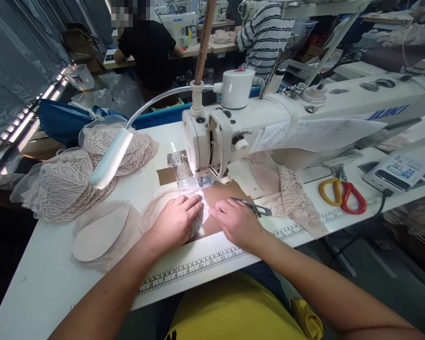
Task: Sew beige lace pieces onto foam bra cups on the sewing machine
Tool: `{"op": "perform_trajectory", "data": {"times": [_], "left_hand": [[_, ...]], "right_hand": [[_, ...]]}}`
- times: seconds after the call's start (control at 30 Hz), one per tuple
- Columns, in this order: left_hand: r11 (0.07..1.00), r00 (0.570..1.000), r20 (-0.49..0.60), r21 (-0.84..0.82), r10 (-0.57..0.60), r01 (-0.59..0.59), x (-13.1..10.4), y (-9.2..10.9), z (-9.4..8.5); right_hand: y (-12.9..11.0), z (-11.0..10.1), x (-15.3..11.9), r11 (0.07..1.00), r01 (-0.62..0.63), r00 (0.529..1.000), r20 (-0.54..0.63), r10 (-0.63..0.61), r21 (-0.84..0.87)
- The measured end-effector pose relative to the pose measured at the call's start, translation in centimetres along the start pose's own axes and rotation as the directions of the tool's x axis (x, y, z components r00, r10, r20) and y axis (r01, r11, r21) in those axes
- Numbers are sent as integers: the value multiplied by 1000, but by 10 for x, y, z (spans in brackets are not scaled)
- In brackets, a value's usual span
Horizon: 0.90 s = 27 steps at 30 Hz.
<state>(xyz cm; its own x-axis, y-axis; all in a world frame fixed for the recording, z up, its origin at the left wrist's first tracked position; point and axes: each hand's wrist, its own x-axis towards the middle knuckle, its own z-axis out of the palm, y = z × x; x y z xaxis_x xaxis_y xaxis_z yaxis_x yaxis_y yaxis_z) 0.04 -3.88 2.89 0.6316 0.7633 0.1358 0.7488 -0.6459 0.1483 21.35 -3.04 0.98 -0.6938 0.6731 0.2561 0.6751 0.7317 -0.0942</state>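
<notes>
Under the needle of a white sewing machine [201,141] lies a piece of pale beige lace fabric [159,203], lit by the lamp. My left hand [179,219] presses on this lace, its fingers close together and bent over it just in front of the presser foot. Close on the right, my right hand [237,222] is closed, thumb and forefinger pinched near the lace's edge. A slim dark-grey metal tool, perhaps thread snips [253,206], sticks out from behind that hand, seemingly held in it. Beside my left forearm rests a smooth oval cup pad [101,233] on sheer fabric.
Stacked lace pieces [62,184] lie at the left, beneath a goose-neck lamp [111,158]. More lace [297,198] spreads at the right, near scissors with yellow and red handles [343,196]. A printed ruler [198,269] runs along the table's front edge. Two people sit beyond.
</notes>
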Motion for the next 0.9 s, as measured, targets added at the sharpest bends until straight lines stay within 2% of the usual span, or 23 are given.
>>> {"op": "perform_trajectory", "data": {"times": [0.2,0.47,0.7,0.9], "left_hand": [[999,1000,13,28,18,-18,6,-10,0],[995,998,23,88,54,-56,18,-30,1],[991,996,3,98,93,-93,28,-53,4],[990,993,-34,91,116,-112,24,-53,6]], "right_hand": [[0,-5,8,999,-43,994,105,42,15],[7,-19,36,998,-61,960,272,64,-18],[13,-9,46,998,-60,969,237,66,-34],[16,-3,45,998,-51,983,174,55,-31]]}}
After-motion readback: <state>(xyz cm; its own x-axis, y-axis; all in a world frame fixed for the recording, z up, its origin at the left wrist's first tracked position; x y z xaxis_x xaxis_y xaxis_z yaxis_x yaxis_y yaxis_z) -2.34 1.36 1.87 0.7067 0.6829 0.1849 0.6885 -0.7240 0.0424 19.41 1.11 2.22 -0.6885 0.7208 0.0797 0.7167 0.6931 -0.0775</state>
